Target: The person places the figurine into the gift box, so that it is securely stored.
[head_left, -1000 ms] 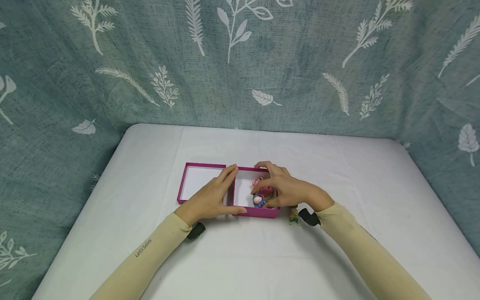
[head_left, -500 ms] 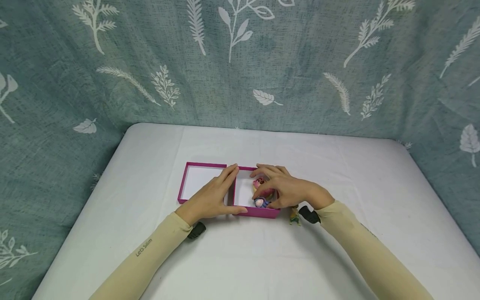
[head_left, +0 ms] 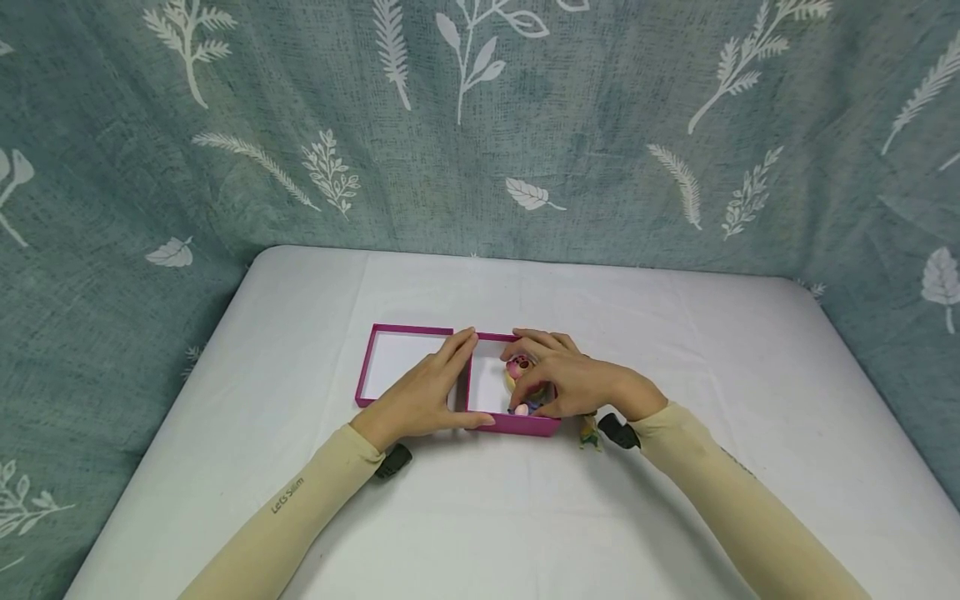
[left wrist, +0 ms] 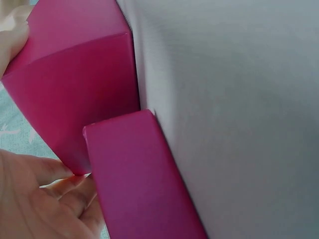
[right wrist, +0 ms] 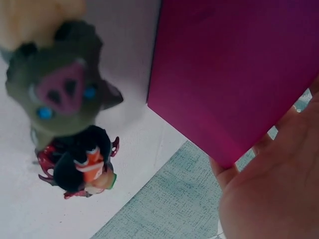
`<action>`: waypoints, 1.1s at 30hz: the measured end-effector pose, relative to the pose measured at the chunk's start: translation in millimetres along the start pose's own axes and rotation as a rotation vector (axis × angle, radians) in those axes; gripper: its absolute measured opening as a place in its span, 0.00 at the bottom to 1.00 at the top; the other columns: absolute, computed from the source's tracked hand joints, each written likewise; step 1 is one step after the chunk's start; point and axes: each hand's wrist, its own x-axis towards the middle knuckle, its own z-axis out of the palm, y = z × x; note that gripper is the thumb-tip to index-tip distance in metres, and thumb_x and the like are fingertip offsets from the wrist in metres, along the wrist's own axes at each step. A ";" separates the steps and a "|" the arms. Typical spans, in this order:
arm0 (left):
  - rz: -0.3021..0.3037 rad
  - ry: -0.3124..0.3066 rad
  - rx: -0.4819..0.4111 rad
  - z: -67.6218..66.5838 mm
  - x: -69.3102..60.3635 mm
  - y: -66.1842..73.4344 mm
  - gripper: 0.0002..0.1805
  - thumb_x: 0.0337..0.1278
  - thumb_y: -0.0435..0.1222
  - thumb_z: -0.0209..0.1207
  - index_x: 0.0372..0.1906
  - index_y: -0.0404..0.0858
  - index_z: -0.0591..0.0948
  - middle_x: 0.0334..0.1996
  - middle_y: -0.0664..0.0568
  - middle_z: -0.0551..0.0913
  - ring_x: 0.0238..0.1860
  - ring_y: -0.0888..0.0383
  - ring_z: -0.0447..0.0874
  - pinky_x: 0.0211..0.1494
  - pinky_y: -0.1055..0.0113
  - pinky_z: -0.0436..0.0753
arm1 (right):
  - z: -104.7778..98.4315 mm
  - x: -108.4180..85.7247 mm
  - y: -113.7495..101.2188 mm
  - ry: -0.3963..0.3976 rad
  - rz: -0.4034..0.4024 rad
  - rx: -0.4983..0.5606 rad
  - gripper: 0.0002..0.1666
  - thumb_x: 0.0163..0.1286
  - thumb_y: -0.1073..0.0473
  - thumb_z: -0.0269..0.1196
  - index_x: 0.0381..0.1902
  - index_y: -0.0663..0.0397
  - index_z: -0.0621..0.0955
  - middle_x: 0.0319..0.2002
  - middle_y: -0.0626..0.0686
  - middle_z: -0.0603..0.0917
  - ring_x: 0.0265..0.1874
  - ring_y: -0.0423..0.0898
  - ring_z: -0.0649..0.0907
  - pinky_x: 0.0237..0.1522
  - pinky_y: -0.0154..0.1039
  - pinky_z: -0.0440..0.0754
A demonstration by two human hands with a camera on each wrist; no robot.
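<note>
In the head view, an open magenta box (head_left: 513, 426) with a white inside stands mid-table. My left hand (head_left: 420, 398) holds its left end, thumb on the front wall and fingertips at the back corner. My right hand (head_left: 573, 379) reaches over the right end, thumb and forefinger pinching a small blue-purple figurine (head_left: 522, 410) low inside, largely hidden by the fingers. Behind it lies a pink-and-yellow figurine (head_left: 517, 367), partly covered by that hand. In the right wrist view, the right palm (right wrist: 274, 184) is beside the box's outer wall (right wrist: 224, 74).
The box's lid (head_left: 362, 367) lies inside-up at its left, close to the box. Right of the box, the right wrist view shows a boar-headed figurine (right wrist: 65, 94) and a black-and-red figurine (right wrist: 84, 164). A leaf-patterned curtain (head_left: 480, 183) hangs behind the white table (head_left: 480, 517).
The right forefinger has moved down toward the box's front. The blue-purple figurine has shifted lower and more under the fingers, and the pink one shows more of its face. The left hand stays put.
</note>
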 end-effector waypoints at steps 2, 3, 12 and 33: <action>-0.003 -0.003 0.002 0.0 0.0 0.0 0.64 0.46 0.69 0.62 0.79 0.38 0.47 0.79 0.51 0.47 0.70 0.49 0.66 0.69 0.54 0.71 | -1.2 0.1 -0.4 -0.013 0.005 0.005 0.13 0.54 0.56 0.75 0.36 0.29 0.87 0.64 0.52 0.70 0.75 0.61 0.50 0.66 0.68 0.49; -0.002 -0.003 0.004 0.0 0.1 0.1 0.64 0.46 0.69 0.62 0.79 0.37 0.47 0.79 0.51 0.47 0.70 0.49 0.67 0.69 0.54 0.71 | -1.3 0.1 0.0 -0.017 0.005 0.006 0.14 0.54 0.56 0.75 0.36 0.29 0.87 0.64 0.52 0.70 0.75 0.61 0.50 0.65 0.68 0.49; 0.005 -0.005 0.005 0.2 1.1 0.2 0.64 0.47 0.69 0.62 0.79 0.37 0.47 0.79 0.50 0.48 0.70 0.49 0.66 0.69 0.54 0.71 | -2.0 0.4 3.6 -0.051 0.024 0.024 0.15 0.54 0.56 0.74 0.35 0.26 0.86 0.61 0.50 0.70 0.75 0.58 0.48 0.66 0.66 0.49; 0.006 0.002 0.006 -0.7 -0.3 0.1 0.63 0.47 0.68 0.62 0.78 0.36 0.48 0.78 0.47 0.49 0.71 0.48 0.65 0.70 0.53 0.70 | -0.5 3.3 3.9 -0.059 0.020 0.017 0.15 0.55 0.55 0.74 0.35 0.22 0.85 0.61 0.50 0.70 0.75 0.59 0.49 0.65 0.66 0.51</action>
